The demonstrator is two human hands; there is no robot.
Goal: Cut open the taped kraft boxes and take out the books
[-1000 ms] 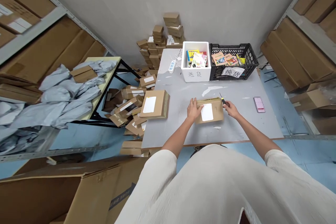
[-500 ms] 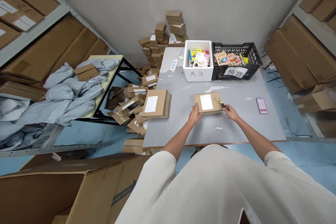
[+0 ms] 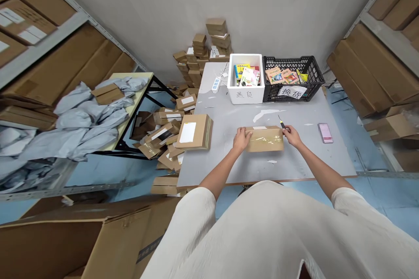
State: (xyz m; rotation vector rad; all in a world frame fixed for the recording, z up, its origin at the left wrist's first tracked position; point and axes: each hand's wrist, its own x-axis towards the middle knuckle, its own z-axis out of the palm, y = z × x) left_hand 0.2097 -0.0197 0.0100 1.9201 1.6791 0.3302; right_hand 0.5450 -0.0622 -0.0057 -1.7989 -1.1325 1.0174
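Note:
A small cardboard box (image 3: 266,140) is tilted up over the grey table (image 3: 225,165), its clear-taped side facing me. My left hand (image 3: 242,139) grips the box at its left end. At the right end is my right hand (image 3: 292,135), closed round a small cutter (image 3: 282,123) with a dark and yellow handle; its blade points up and away from me. A larger box (image 3: 194,131) with a white label lies on the table's left side.
A white bin (image 3: 246,94) and a black crate (image 3: 293,91), both holding books, stand at the back. A phone (image 3: 325,133) lies at the right. Boxes (image 3: 163,133) are heaped left of the table; grey parcels (image 3: 88,115) cover another table.
The small box has been tipped so its taped side shows and its label is mostly turned away. The cutter has moved up off the top face and beyond the box's right end.

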